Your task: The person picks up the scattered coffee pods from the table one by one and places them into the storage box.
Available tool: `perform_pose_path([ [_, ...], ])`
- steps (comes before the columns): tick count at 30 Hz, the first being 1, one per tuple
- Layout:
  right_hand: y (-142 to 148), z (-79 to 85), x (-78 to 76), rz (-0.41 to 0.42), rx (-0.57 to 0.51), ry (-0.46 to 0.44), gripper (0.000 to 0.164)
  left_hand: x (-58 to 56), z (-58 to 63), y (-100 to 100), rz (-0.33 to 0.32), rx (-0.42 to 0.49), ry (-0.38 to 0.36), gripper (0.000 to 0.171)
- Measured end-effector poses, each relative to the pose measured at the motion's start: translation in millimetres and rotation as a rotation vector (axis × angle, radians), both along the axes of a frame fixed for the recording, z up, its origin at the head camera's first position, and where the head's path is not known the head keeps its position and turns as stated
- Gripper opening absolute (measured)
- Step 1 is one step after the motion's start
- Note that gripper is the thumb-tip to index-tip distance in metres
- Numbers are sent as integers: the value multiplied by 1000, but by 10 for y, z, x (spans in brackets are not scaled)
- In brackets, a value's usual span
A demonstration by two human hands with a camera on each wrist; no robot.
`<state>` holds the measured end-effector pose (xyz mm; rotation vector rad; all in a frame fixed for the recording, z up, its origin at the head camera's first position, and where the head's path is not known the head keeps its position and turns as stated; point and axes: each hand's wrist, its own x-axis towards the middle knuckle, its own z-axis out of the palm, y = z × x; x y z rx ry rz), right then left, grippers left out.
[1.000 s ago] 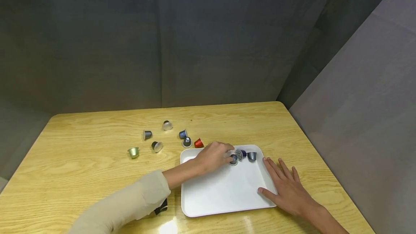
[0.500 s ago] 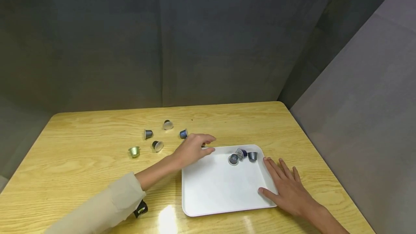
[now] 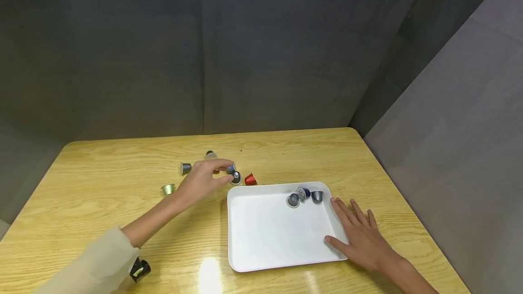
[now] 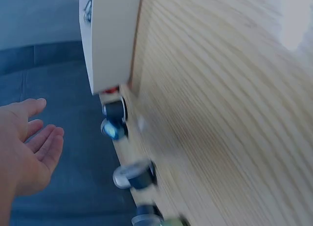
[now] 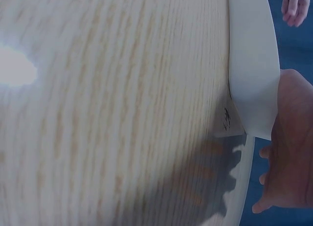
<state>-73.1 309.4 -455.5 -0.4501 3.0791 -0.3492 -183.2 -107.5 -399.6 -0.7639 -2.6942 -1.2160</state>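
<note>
My left hand [image 3: 202,178] reaches over the table, thumb and fingers parted around the view of a blue coffee capsule [image 3: 230,169]. In the left wrist view that hand [image 4: 29,147] shows nothing between its fingers. A dark capsule [image 3: 235,177] sits right by the blue one, near the thumb tip. Just to their right lies a red capsule [image 3: 250,179]. My right hand [image 3: 361,239] rests with spread fingers against the right side of a white tray [image 3: 278,235]. Three capsules, one of them dark grey [image 3: 316,196], lie in the tray's far right corner.
Left of the tray, a green capsule [image 3: 167,188], a grey capsule [image 3: 185,168] and a clear capsule with a dark end [image 3: 210,154] lie scattered. My left hand hides another capsule there. Dark curtains [image 3: 261,58] stand behind the table's far edge.
My left hand has left the capsules in the tray and moved left, past the red capsule, to the blue one. The right hand has stayed in place on the tray's side.
</note>
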Motion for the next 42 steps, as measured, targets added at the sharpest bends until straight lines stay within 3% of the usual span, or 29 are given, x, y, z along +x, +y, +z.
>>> perform_pose_path([
  [3,3,-5,-6,4,-2,5,92,20,-18,-189,40,-8,18,36],
  [12,6,-12,19,4,-5,5,91,131,-145,-777,130,-76,-22,43],
  [19,4,-10,18,6,-15,1,91,240,-206,-1087,188,-144,-66,47],
  [26,2,-10,2,10,-17,10,91,270,-305,-1226,229,-191,-117,54],
  [35,-6,-3,4,10,-17,17,91,327,-431,-1297,187,-181,-65,46],
  [42,-2,-9,15,4,-13,12,91,316,-482,-1306,197,-209,-46,43],
])
